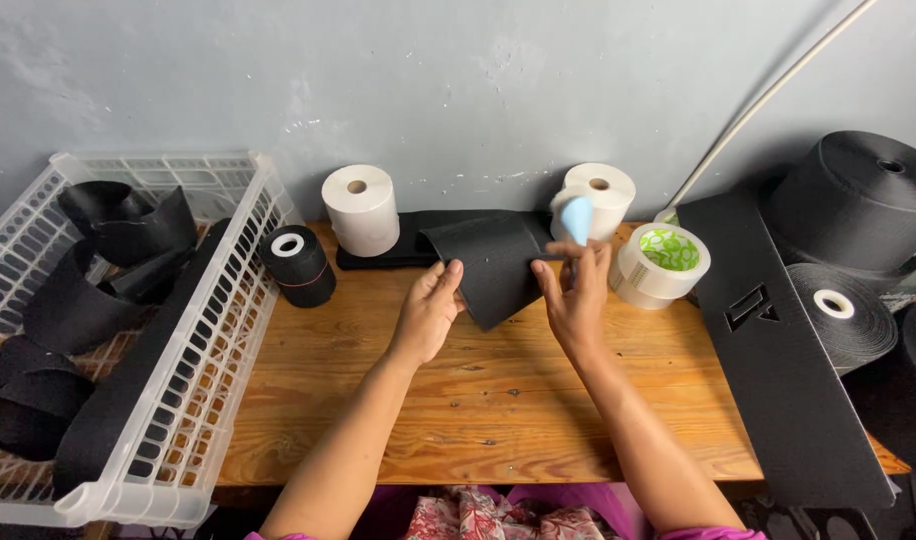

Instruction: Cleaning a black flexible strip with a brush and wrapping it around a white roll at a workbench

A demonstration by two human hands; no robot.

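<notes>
Two hands hold a curled black webbing strip over the wooden table

The black webbing strip [493, 265] arches between both hands, long axis running away toward the wall; left hand [428, 312] clamps its left edge; right hand [575, 300] pinches the right edge, fingers also closed on a light blue chalk piece [577, 218]; forearms converge above the wooden table [478, 400].

Matt black woven webbing [493, 265] lies on a glossy varnished wooden table [478, 400] beside a white plastic basket [213, 330].
</notes>
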